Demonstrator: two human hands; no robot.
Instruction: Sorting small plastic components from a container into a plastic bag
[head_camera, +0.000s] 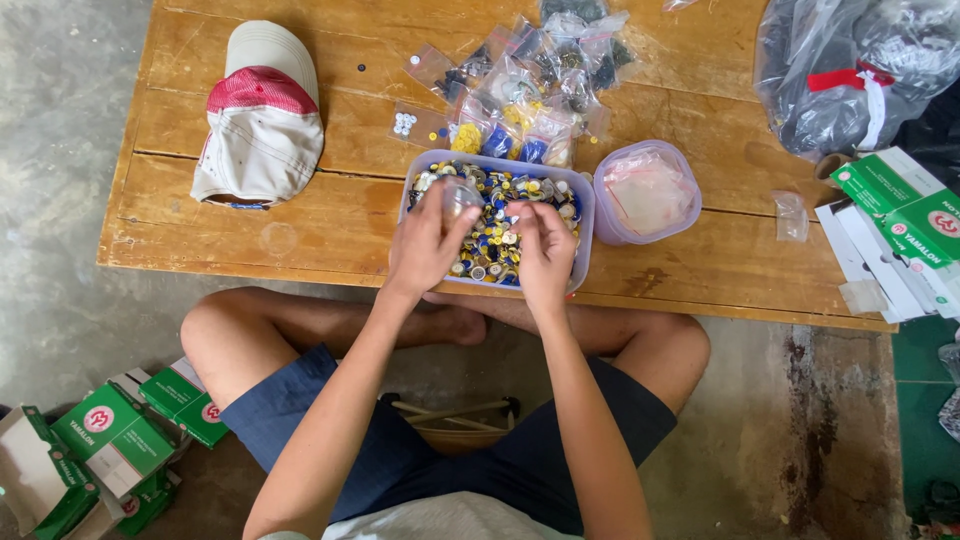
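- We see the left hand (428, 243) closed in a grip on a small clear bag (459, 197), fingers curled round it and holding it just above the near left part of the tub.
- The right hand (543, 245) reaches into the same tub; its fingers are bent together, pinched at the buttons, though we cannot tell whether a button sits between them.
- Under both hands stands a rectangular clear plastic tub (586, 205), full of mixed buttons (497, 240) in blue, yellow, white and dark colours, at the near edge of the desk.
- Just right of it, touching or nearly so, sits a round clear container (612, 231) with thin plastic bags inside.
- Beyond the tub, on the far side, we see a heap of small filled bags (530, 80), some with yellow, blue or white buttons.
- To the left lies a cap (262, 130), cream with a red panel, well apart from the tub.
- All this rests on a worn wooden desk (330, 225).
- At the far right are a large grey plastic sack (850, 75) and green and white boxes (900, 215).
- More green boxes (120, 440) lie on the concrete floor at the near left, beside our crossed legs.
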